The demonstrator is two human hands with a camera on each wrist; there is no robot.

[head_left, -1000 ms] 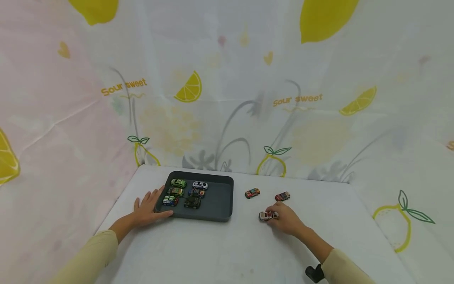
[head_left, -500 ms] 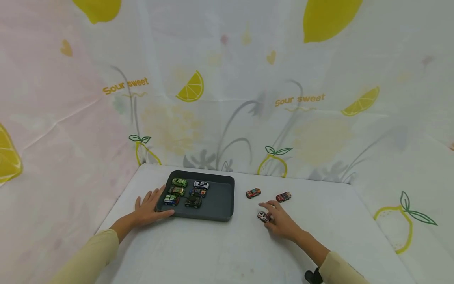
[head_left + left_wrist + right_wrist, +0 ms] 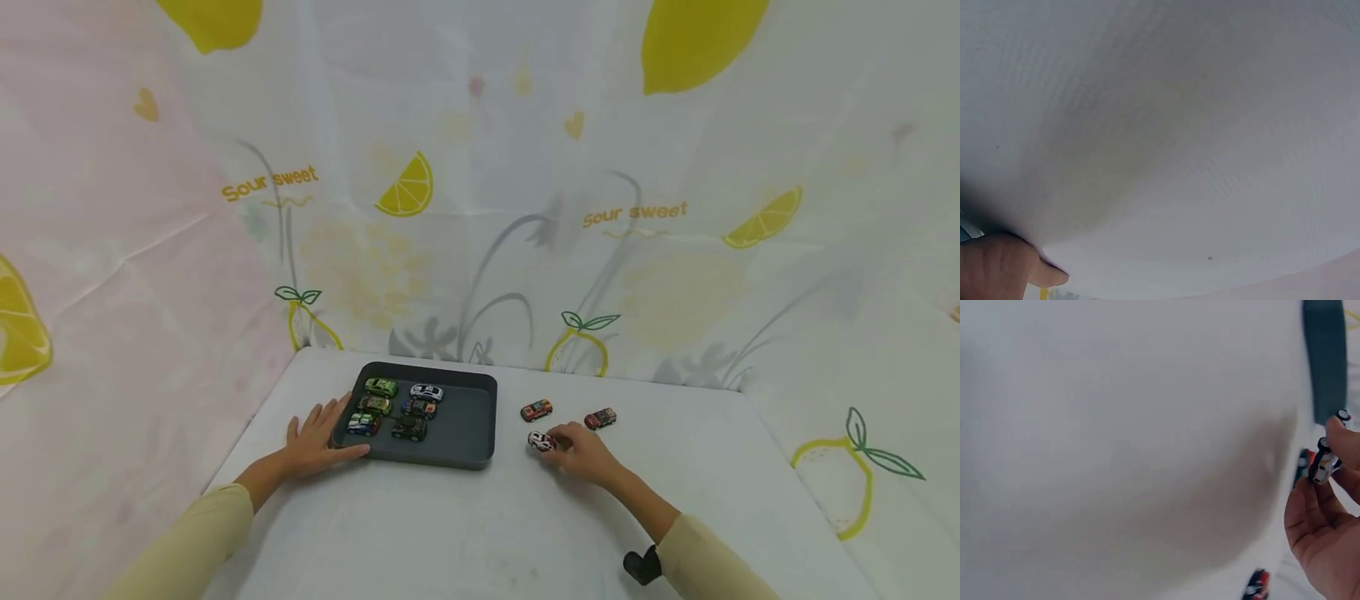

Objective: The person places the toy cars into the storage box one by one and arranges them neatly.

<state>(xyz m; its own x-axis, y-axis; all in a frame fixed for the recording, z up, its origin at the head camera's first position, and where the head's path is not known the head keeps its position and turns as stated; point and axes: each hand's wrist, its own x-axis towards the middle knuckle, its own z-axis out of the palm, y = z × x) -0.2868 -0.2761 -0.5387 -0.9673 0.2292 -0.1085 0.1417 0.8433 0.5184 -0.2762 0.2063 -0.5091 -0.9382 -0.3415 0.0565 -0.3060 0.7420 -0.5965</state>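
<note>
Pinched between the thumb and fingers of my right hand (image 3: pixel 585 455) is a white toy car (image 3: pixel 539 441), just right of the dark grey tray (image 3: pixel 457 458). The right wrist view shows the white toy car (image 3: pixel 1325 464) with its wheels at the thumb. My left hand (image 3: pixel 309 443) lies with spread, straight fingers against the tray's left side, its thumb along the front rim. Inside the tray several toy cars stand in two columns, among them a green car (image 3: pixel 381 387), a white and grey car (image 3: pixel 426 392) and a black car (image 3: pixel 409 428).
Beyond my right hand, a red and orange toy car (image 3: pixel 537 409) and a dark red toy car (image 3: pixel 600 418) sit on the white table (image 3: pixel 420 533). A lemon-print cloth (image 3: pixel 495 250) hangs behind the table's back edge.
My right hand has turned the white toy car and carried it left and slightly forward, closer to the tray. The left hand keeps its place at the tray.
</note>
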